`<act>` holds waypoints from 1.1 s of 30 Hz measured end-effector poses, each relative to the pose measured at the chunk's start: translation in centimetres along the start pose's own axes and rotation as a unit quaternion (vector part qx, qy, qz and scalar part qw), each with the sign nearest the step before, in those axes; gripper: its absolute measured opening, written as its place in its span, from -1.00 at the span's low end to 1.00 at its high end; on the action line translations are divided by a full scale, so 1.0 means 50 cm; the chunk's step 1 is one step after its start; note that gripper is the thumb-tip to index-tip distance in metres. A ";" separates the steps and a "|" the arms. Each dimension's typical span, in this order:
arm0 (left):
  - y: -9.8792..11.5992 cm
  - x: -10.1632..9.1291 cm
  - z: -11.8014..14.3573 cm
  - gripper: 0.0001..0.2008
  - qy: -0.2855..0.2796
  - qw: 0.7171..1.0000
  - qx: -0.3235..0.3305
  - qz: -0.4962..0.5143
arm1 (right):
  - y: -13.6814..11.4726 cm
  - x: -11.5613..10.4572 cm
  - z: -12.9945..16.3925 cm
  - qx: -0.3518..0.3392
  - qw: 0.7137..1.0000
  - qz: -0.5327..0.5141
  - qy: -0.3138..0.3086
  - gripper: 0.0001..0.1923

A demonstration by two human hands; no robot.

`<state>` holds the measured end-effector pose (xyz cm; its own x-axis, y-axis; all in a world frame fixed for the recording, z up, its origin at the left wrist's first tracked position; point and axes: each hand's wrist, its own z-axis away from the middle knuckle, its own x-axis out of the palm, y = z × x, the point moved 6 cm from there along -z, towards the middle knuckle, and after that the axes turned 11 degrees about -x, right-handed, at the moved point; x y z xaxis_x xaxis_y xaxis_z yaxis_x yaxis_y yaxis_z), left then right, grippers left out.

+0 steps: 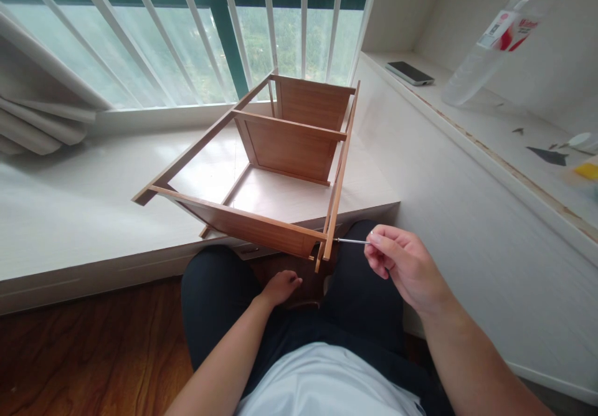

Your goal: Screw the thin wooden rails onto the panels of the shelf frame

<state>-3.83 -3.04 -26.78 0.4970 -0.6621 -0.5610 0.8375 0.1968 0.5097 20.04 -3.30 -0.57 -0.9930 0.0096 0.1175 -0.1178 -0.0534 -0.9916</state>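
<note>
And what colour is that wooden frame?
The wooden frame is brown, seen best in the head view.

A shelf frame (289,149) is resting on the ledge (70,198), its near right corner overhanging; window bars (304,23) are standing behind, a curtain (37,92) hanging far left. On the right counter (495,123), a phone (410,73) is lying left of a bottle (486,58).

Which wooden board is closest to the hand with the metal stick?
The front board, lowest in the picture: its right end is by the metal stick in the right hand. The middle board and back board sit nearer the window.
</note>
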 end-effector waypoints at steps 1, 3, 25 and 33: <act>-0.001 0.001 0.000 -0.65 0.000 1.000 -0.001 -0.001 | -0.003 0.000 0.000 -0.007 1.000 0.007 0.004 -0.62; -0.002 0.004 -0.001 -0.65 -0.002 1.000 -0.003 -0.002 | -0.007 0.003 0.000 -0.015 1.000 0.014 0.009 -0.63; -0.011 0.018 -0.010 -0.66 -0.009 1.000 -0.002 -0.001 | -0.006 -0.003 -0.008 -0.035 0.997 0.061 0.025 -0.66; -0.012 0.022 -0.011 -0.67 -0.005 1.000 0.003 -0.015 | -0.034 0.004 -0.006 -0.117 0.983 0.141 0.035 -0.71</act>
<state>-3.65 -3.50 -28.07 0.4686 -0.6751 -0.5699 0.8510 0.1716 0.4964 20.03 -2.93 1.13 -0.9825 0.0967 -0.1590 0.1735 0.1663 -0.9707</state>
